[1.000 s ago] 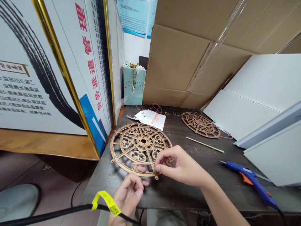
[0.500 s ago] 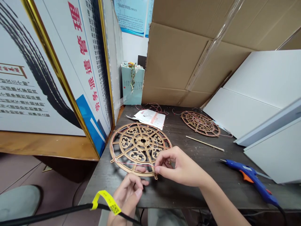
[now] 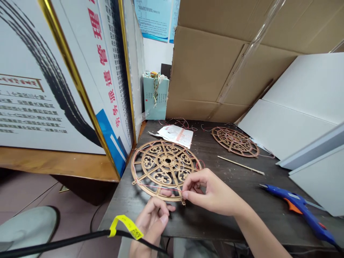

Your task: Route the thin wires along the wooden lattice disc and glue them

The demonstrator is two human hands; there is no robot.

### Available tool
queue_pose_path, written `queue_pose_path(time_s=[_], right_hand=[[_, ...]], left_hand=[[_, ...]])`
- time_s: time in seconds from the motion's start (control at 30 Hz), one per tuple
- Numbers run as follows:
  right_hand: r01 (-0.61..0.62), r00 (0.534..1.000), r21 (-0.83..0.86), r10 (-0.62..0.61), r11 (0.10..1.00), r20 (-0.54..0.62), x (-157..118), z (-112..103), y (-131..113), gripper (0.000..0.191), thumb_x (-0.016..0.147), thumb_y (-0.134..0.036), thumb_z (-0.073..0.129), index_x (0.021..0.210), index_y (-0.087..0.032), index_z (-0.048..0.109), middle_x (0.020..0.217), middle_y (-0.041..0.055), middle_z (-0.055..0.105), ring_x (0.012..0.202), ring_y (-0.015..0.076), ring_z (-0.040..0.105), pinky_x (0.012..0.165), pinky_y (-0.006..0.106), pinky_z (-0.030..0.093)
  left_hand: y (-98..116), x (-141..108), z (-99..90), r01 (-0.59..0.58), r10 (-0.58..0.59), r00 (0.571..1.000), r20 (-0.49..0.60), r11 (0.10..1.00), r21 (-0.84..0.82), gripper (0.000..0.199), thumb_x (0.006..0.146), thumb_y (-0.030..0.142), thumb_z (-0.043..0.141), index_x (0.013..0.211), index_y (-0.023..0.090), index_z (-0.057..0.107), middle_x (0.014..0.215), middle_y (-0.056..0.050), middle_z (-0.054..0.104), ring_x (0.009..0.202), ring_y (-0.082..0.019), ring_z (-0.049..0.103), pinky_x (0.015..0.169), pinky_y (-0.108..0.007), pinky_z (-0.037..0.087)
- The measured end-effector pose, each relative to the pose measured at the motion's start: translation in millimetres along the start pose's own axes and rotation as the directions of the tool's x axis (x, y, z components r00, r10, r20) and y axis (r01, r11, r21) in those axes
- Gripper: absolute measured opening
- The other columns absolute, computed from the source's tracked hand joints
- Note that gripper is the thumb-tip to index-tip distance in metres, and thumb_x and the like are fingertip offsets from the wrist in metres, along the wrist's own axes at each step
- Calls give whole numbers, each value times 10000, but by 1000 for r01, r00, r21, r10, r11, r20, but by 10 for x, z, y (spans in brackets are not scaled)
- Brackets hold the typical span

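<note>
A round openwork wooden disc (image 3: 161, 160) is held slightly raised over the dark table, with thin red and white wires running around its rim. My right hand (image 3: 205, 190) is closed at the disc's lower right edge, its thumb and index finger pinching the thin wire there. Below the near rim is my left hand (image 3: 156, 218), fingers curled, some of them reaching under the disc; whether they grip the rim is hard to see.
A second wooden disc (image 3: 235, 142) lies at the back right. Nearer are a thin stick (image 3: 240, 165) and a blue glue gun (image 3: 298, 206). Paper (image 3: 177, 134) and a teal box (image 3: 156, 96) stand behind. A black cable (image 3: 88, 236) crosses the front left.
The whole view has shifted, so everything appears slightly further right. Both hands keep nearly the same pose at the disc.
</note>
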State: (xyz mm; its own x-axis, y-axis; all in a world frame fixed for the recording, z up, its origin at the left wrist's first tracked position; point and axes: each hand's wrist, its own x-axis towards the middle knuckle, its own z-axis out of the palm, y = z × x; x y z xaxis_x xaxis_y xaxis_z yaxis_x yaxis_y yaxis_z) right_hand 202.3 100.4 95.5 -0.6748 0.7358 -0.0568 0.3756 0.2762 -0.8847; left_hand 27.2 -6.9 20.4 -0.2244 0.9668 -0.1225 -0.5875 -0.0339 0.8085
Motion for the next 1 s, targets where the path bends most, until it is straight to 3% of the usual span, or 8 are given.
queue_pose_path(time_s=[0.2,0.33,0.6,0.7,1.0], right_hand=[[34,999,-143,-32,989,14,-15,-17,40,192,932,-317,675,832,-180,765,763,30,689,674,134,554,617,256,421],[99,995,-212,-93,972,39,-13,-40,34,109,916,-235,683,855,-214,771,799,9,693,714,136,575,653,260,438],[256,966,-175,-244,951,89,37,-106,-58,103,880,-91,696,897,-176,753,895,13,733,837,139,632,779,254,474],[311,950,-199,-296,929,103,49,-120,-48,73,880,-94,715,889,-164,733,905,15,735,867,141,644,844,265,476],[362,931,-257,-335,896,143,37,-113,-52,55,933,-117,688,918,-150,729,932,35,724,890,146,626,840,273,468]], left_hand=[[14,-10,10,9,-7,999,52,999,-44,325,734,454,851,760,161,712,1161,-112,657,946,-222,626,914,-317,461],[21,-18,-2,-13,15,998,55,999,-37,329,748,464,837,761,162,704,1124,-118,654,973,-237,621,925,-329,460],[27,2,-27,26,-26,1000,4,1000,16,310,735,446,845,734,175,695,975,-81,663,954,-231,628,904,-301,477],[36,4,-4,8,-8,1000,16,1000,16,279,750,432,833,736,185,704,1016,-78,686,964,-224,627,907,-290,482],[65,-5,45,6,-6,1000,19,1000,9,262,747,417,834,743,196,694,1081,-57,721,1026,-218,620,922,-268,479]])
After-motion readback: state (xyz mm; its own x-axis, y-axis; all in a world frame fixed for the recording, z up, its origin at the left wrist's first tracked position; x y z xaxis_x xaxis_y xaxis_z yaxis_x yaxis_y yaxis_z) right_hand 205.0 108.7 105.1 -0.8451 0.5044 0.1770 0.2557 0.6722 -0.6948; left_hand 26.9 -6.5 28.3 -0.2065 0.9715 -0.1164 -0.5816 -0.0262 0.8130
